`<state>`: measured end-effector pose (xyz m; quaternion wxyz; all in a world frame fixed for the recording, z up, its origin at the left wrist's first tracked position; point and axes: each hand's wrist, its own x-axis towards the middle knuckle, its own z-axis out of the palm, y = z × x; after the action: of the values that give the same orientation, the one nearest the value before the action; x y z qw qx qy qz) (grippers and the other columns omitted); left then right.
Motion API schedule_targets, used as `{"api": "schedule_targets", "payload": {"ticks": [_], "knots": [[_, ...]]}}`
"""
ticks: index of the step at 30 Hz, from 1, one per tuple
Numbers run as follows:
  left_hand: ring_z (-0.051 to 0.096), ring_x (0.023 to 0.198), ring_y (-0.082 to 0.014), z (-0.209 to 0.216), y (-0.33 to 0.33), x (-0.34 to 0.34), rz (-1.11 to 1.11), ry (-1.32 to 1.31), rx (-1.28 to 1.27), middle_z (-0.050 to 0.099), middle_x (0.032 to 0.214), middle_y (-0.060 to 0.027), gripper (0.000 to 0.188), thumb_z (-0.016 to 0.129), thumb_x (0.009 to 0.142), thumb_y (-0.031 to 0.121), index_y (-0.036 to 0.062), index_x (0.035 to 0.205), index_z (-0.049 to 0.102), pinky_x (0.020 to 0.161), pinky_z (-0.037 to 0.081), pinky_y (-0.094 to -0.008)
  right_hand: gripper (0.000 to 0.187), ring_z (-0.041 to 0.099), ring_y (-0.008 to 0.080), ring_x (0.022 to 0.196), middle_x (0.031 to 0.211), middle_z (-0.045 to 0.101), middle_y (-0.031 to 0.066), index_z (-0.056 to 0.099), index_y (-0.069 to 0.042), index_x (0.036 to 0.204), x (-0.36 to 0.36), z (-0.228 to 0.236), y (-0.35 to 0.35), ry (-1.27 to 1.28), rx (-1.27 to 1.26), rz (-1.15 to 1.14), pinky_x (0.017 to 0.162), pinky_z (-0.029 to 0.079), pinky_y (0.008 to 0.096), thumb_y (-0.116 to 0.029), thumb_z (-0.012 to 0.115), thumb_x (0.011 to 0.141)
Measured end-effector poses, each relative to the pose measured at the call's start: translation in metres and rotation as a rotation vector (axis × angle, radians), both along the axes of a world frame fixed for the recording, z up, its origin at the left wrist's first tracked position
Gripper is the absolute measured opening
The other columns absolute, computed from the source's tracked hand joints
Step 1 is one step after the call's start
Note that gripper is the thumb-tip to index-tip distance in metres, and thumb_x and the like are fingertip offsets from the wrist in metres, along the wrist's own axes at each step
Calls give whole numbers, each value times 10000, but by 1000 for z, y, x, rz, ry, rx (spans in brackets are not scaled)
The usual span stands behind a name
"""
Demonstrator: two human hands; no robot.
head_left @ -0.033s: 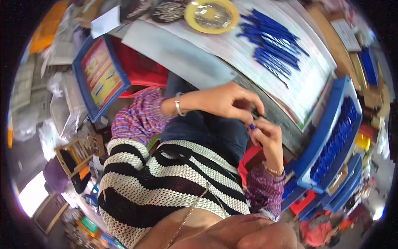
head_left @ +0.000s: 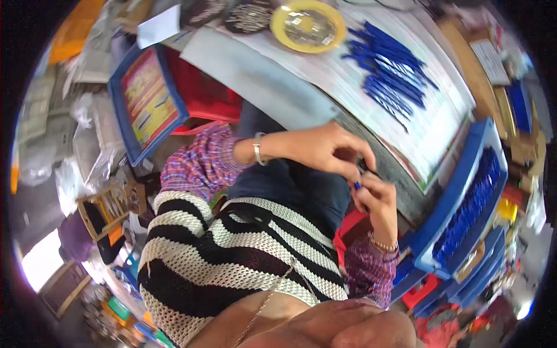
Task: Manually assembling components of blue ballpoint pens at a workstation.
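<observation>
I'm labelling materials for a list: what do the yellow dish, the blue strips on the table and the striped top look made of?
Yellow dish: probably plastic; smooth, evenly coloured rim. Blue strips: shiny, with pale highlights; plastic or glass, too blurred to tell. Striped top: likely knitted yarn, matte, with open mesh holes showing.

Workshop: worktable (head_left: 412,200), filled blue crate (head_left: 450,194)

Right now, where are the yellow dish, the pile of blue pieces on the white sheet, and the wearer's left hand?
Yellow dish (head_left: 278,26): head view, on its left rim.
Pile of blue pieces (head_left: 392,69): head view, near its middle.
Left hand (head_left: 328,148): head view, mid-hand.
</observation>
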<state>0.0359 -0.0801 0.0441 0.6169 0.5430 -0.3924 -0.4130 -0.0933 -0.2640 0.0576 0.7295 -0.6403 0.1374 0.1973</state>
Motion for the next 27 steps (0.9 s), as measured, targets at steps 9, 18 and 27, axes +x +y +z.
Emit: {"api": "schedule_targets", "payload": {"ticks": [9, 18, 27], "knots": [[597, 641, -93, 7, 12, 5, 16, -130, -21, 656, 727, -49, 246, 643, 821, 158, 48, 1039, 615, 606, 457, -239, 186, 451, 88, 503, 718, 520, 37, 618, 83, 899, -4, -14, 5, -16, 129, -82, 447, 313, 206, -90, 623, 831], [643, 726, -130, 8, 157, 142, 822, -760, 156, 693, 869, -54, 174, 611, 778, 106, 96, 931, 692, 669, 503, -275, 216, 474, 88, 541, 764, 538, 41, 628, 68, 944, 5, -20, 12, -1, 149, -2, 458, 343, 211, -114, 656, 831], [611, 820, -248, -51, 241, 237, 1120, -1074, 741, 635, 859, -79, 261, 662, 739, 246, 141, 978, 670, 733, 485, -358, 176, 482, 74, 572, 780, 544, 28, 632, 68, 970, 13, -13, 33, 44, 42, 60, 490, 354, 197, -49, 620, 839]]}}
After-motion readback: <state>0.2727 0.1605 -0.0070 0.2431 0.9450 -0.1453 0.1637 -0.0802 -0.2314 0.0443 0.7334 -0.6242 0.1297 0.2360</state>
